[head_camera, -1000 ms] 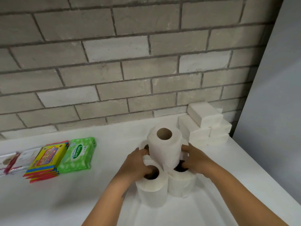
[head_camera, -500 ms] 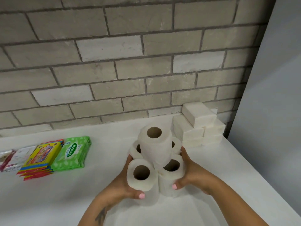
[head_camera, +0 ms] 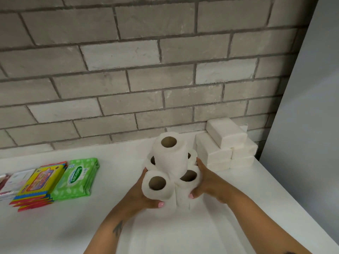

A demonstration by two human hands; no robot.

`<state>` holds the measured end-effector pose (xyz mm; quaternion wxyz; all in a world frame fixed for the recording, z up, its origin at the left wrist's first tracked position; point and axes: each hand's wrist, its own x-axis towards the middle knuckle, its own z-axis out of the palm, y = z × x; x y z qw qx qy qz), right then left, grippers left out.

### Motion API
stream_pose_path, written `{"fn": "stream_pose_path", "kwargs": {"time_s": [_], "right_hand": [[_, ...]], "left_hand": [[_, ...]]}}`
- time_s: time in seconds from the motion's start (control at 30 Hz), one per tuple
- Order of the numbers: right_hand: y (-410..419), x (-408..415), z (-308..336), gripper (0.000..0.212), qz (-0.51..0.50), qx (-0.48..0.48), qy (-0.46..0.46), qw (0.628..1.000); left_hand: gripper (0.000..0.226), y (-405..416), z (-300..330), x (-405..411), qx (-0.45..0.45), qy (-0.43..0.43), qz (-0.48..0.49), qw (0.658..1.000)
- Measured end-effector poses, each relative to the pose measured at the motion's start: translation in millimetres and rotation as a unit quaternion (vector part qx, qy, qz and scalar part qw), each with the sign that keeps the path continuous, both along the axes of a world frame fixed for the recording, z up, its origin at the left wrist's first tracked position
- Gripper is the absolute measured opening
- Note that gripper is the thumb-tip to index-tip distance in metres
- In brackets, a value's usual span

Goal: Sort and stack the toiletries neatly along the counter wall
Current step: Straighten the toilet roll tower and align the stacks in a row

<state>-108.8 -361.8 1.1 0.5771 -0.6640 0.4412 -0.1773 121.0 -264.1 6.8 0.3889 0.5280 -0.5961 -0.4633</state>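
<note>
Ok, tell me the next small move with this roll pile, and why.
Probably slide the whole pile back toward the brick wall. The left hand and right hand cup the bottom rolls, the top roll sits balanced, and bare counter shows behind the pile.

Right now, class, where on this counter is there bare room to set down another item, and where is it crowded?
Bare counter lies between the green wipes pack and the toilet roll cluster, and along the near edge. It is crowded at the right: the left hand and right hand grip the rolls, close beside the tissue pack stack.
</note>
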Motion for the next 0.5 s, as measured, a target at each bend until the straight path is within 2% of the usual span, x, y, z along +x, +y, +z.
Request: {"fn": "stream_pose_path", "kwargs": {"time_s": [0.1,0.23,0.5], "right_hand": [[-16,7,-1,0.126,-0.006,0.0,-0.013,1.0],[-37,18,-4,0.136,-0.014,0.008,0.008,1.0],[-59,36,-2,0.136,-0.024,0.009,0.036,0.999]], "left_hand": [[0.103,-16,-3,7,-0.001,0.002,0.002,1.0],[0.096,-36,-6,15,-0.01,0.0,0.008,1.0],[0.087,-60,-13,33,-0.015,-0.005,0.025,1.0]]}}
